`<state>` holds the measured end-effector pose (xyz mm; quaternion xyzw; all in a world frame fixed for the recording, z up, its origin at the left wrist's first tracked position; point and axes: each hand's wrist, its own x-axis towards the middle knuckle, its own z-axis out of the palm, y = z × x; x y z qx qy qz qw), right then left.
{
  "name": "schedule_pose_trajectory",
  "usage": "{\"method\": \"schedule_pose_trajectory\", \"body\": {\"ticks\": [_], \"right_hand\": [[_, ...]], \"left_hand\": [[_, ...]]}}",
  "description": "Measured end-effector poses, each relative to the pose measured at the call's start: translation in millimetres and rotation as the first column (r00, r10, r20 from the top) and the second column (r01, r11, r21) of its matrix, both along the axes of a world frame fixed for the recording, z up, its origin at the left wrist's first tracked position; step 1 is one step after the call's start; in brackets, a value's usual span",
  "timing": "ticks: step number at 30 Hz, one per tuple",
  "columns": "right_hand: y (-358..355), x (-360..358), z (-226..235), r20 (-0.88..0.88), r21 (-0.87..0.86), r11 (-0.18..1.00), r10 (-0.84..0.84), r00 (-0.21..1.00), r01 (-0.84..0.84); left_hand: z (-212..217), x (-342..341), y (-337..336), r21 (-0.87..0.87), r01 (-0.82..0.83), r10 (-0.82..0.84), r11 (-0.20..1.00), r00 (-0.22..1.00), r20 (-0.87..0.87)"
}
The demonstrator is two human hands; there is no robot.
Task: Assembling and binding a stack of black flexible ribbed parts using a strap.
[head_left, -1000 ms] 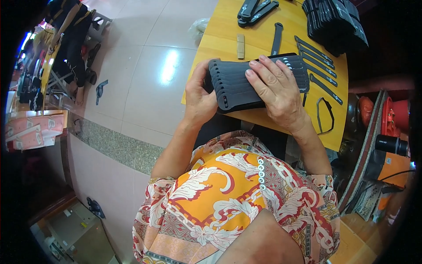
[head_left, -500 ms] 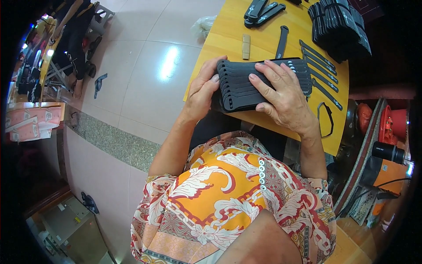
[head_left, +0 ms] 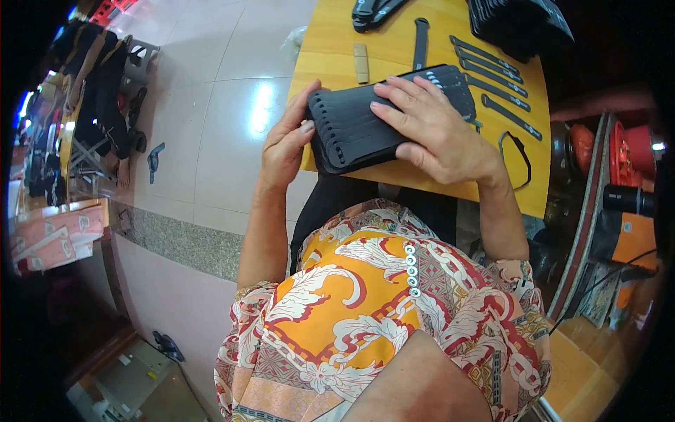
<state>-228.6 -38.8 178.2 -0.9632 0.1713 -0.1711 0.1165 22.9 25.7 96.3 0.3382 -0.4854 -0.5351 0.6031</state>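
A fanned row of black straps [head_left: 348,116], each with a slot at its left end, lies on a dark flat backing over the table's near edge. My left hand [head_left: 287,141] is closed on the row's left end, its thumb at the near side and its fingers behind. Flat across the right part of the straps rests my right hand [head_left: 439,133], fingers stretched and slightly apart. It covers some of the straps and part of their white print. Just beyond them, a single black strap [head_left: 420,46] and a small tan strip [head_left: 361,63] lie on the table.
Several black straps [head_left: 496,74] lie in a row at the right of the yellow table [head_left: 323,42]. A bundled black stack [head_left: 517,24] stands at the far right, near a black loop [head_left: 527,165]. Another person [head_left: 98,91] is at the far left.
The head view has shifted, so the table sits higher and further left. The strap row is tilted more, its right end farther away. Both hands keep their places on it.
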Motion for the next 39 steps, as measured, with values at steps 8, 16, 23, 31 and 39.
{"method": "schedule_pose_trajectory", "body": {"ticks": [8, 16, 23, 31, 39], "right_hand": [[-15.1, 4.6, -11.6, 0.160, 0.108, 0.993, -0.055, 0.986, 0.038], [-0.6, 8.4, -13.9, 0.196, 0.013, 0.995, -0.101, 0.975, 0.101], [-11.1, -3.7, -15.6, 0.255, 0.154, 0.985, -0.116, 0.960, 0.079], [-49.8, -29.2, -23.0, 0.347, 0.351, 0.881, -0.436, 0.830, 0.316], [-41.4, -31.2, -32.6, 0.497, 0.756, 0.651, -0.506, 0.705, -0.065]], "left_hand": [[3.5, 2.8, -5.7, -0.022, -0.001, -0.001, 1.000, 0.998, -0.067], [12.5, 5.9, 3.0, -0.037, 0.032, -0.030, 0.999, 0.998, 0.061], [47.2, -40.0, 4.0, 0.086, -0.328, 0.255, 0.941, 0.850, 0.461], [38.2, -29.8, 6.0, 0.062, -0.330, 0.264, 0.942, 0.843, 0.469], [32.2, -29.6, 17.5, 0.013, -0.288, 0.256, 0.957, 0.870, 0.422]]}}
